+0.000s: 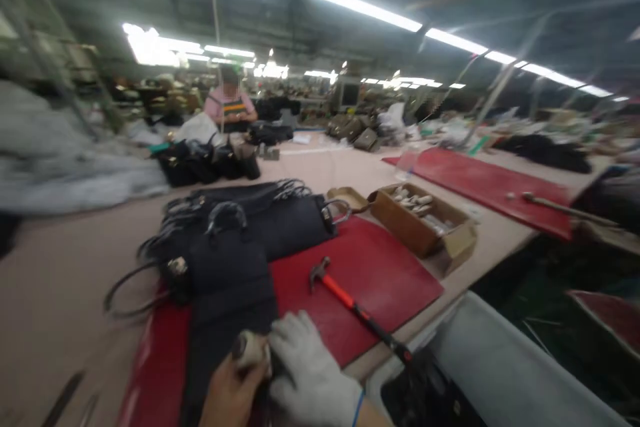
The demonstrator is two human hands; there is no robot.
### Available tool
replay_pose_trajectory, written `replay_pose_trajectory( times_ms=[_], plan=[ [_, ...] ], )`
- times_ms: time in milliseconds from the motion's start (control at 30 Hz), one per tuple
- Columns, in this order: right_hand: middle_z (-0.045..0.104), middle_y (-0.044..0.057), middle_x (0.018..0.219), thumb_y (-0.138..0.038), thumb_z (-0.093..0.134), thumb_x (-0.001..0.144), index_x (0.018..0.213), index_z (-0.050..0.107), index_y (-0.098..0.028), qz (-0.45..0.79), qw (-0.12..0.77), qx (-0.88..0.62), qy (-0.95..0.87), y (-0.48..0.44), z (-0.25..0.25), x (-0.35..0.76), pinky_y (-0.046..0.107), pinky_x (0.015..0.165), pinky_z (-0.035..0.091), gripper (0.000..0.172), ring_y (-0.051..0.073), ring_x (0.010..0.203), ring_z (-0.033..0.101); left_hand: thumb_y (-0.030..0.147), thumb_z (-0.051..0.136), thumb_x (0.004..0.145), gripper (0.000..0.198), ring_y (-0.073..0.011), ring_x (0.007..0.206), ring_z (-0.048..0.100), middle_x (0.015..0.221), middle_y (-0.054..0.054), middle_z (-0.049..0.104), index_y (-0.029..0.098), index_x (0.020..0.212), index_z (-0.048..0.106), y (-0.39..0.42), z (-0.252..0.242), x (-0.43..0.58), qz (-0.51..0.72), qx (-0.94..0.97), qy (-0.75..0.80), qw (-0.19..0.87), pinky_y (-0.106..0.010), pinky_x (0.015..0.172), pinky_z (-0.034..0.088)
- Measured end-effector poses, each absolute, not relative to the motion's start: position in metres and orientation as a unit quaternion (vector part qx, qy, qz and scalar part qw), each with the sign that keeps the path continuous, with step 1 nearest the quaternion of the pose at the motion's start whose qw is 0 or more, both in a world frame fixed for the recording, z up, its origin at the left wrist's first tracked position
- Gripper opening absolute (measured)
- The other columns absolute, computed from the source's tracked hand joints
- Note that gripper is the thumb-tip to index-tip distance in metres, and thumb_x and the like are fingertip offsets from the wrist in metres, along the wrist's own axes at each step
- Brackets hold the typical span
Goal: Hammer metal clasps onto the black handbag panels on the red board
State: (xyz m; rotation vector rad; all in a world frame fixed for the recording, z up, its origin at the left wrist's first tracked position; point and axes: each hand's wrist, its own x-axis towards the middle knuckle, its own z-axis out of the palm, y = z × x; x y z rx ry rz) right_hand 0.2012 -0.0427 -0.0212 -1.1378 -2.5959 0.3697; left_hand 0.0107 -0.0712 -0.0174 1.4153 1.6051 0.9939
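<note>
My left hand [231, 390], bare, is closed round a small off-white, rounded object [249, 351] with a dark end; its exact kind is too blurred to tell. Right beside it, my right hand [313, 373] wears a white work glove with a blue cuff edge. Its thumb and fingers curve round something dark that I cannot make out. Under and ahead of both hands lies a black handbag piece [233, 293] on a red mat [370, 280]. A claw hammer [350, 303] with a red and black handle rests on the mat, right of the glove.
More black handbags [295, 223] lie beyond. An open cardboard box [407, 223] holds small whitish pieces. At lower right stands a grey bin [500, 367] with black items inside. A second red mat [493, 183] bears a long-handled tool. Across the table sits another person [230, 103].
</note>
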Motion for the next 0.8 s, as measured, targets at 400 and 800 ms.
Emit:
replay_pose_trajectory(
  times_ms=[400, 800],
  plan=[
    [0.045, 0.009, 0.158, -0.018, 0.067, 0.085, 0.149, 0.055, -0.02, 0.154, 0.126, -0.383, -0.902, -0.042, -0.031, 0.191, 0.06, 0.126, 0.016, 0.065, 0.036, 0.148, 0.031, 0.049, 0.071, 0.088, 0.039, -0.0256, 0.095, 0.073, 0.103, -0.011, 0.076, 0.015, 0.106, 0.069, -0.087, -0.005, -0.018, 0.578, 0.415, 0.561, 0.423, -0.036, 0.085, 0.06],
    [0.05, 0.011, 0.154, -0.032, 0.055, 0.094, 0.146, 0.058, -0.02, 0.108, 0.207, -0.337, -0.912, -0.022, -0.065, 0.195, 0.069, 0.118, 0.031, 0.054, 0.04, 0.143, 0.039, 0.041, 0.06, 0.082, 0.026, -0.0323, 0.084, 0.073, 0.08, -0.015, 0.076, 0.017, 0.075, 0.068, -0.152, -0.002, -0.25, 0.075, 0.34, 0.927, 0.141, -0.032, 0.067, 0.049]
  ],
)
